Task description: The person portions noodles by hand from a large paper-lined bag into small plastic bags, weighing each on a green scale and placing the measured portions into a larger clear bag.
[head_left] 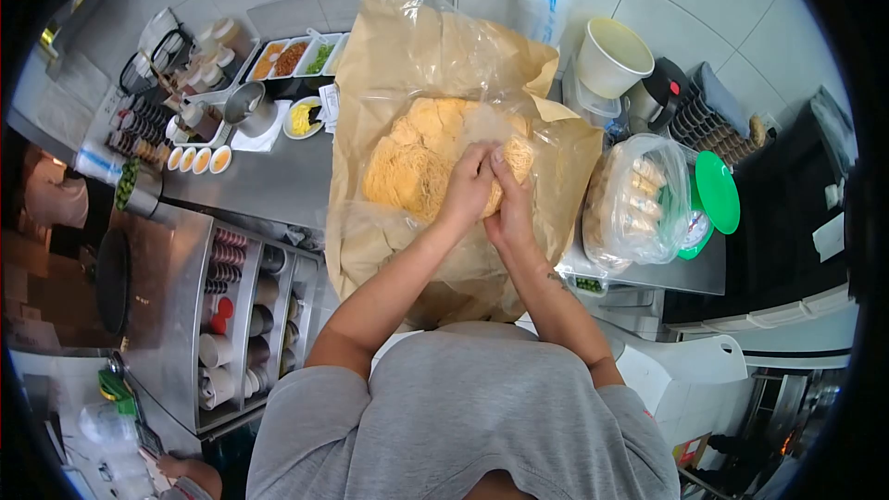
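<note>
Brown paper with clear plastic (370,56) lies open on the counter, and orange-yellow noodles (407,162) are heaped on it. My left hand (469,187) and my right hand (511,204) meet at the right side of the heap. Between them is a clump of the noodles (519,159), with the fingers of both hands closed around it. Thin clear plastic shows just above the hands.
At the left are trays of toppings (290,58), a metal pitcher (248,106) and small orange-filled cups (219,160). A white bucket (613,56), a bag of wrapped rolls (634,204) and a green lid (718,193) are at the right. A person's arm (190,472) shows at lower left.
</note>
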